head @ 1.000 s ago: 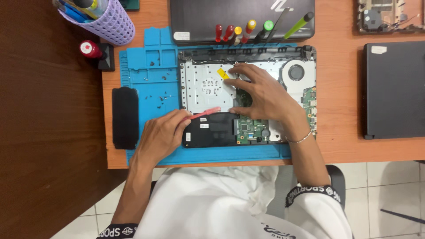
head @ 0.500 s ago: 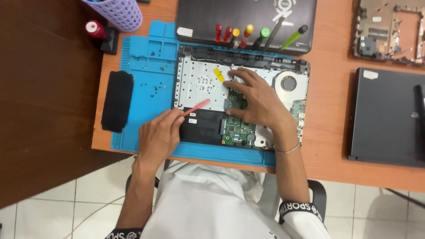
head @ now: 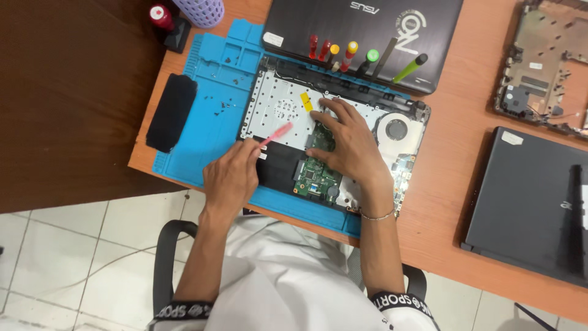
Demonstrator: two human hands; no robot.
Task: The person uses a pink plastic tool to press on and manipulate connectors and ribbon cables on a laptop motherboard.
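The left hand (head: 229,178) is gripping a slim pink plastic pry tool (head: 277,133), fingers closed around its lower end, and the tip is pointing up and to the right over the silver metal inner plate of the opened laptop base (head: 288,113). The right hand (head: 349,144) is lying flat and open on the same base, holding nothing, with its fingertips (head: 323,110) pressing just beside a small yellow sticker (head: 307,102) and its palm covering part of the green circuit board (head: 318,175). The laptop base is resting on a blue silicone work mat (head: 211,79), which is lying on the orange wooden counter (head: 456,159). A round cooling fan (head: 396,129) is sitting to the right of the right hand. A row of screwdrivers with red, yellow and green handles (head: 349,55) is lying on a closed black laptop (head: 429,24) behind the base. A flat black rectangular pad (head: 171,112) is sitting at the left edge of the mat.
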